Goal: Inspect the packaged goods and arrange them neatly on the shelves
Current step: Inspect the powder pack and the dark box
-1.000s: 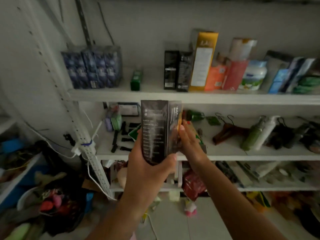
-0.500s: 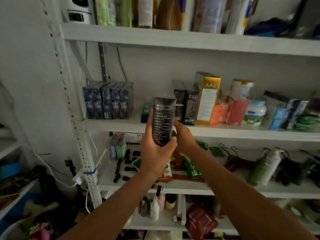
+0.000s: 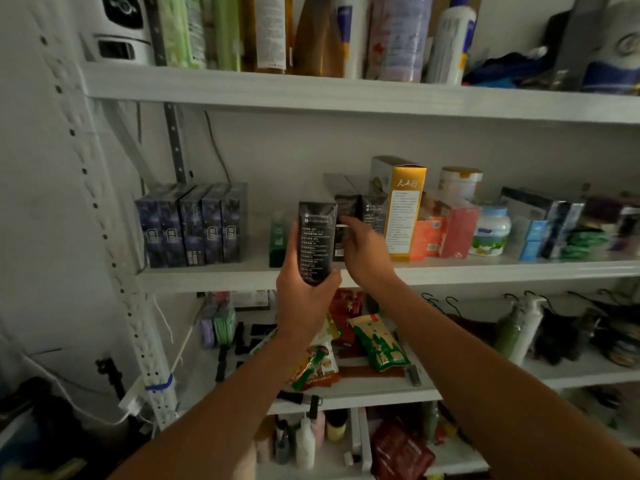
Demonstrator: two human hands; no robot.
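Note:
My left hand (image 3: 304,299) grips the lower end of a tall black box (image 3: 316,242) with small white print, holding it upright at the front edge of the middle shelf (image 3: 485,270). My right hand (image 3: 363,252) is just right of the box, fingers relaxed and apart from it, reaching toward two similar black boxes (image 3: 360,209) that stand on the shelf. A small green box (image 3: 277,239) stands left of the held box. A tall yellow and white carton (image 3: 403,209) stands to the right.
Several dark blue boxes (image 3: 194,225) stand in a row at the shelf's left end. Orange and pink packs (image 3: 446,230), a white jar (image 3: 490,230) and more boxes fill the right. Bottles line the top shelf (image 3: 346,93). Snack packets (image 3: 377,342) lie on the lower shelf.
Both hands have raised the black box from the lower shelf level to the middle shelf's edge. My right hand has come off the box and moved right.

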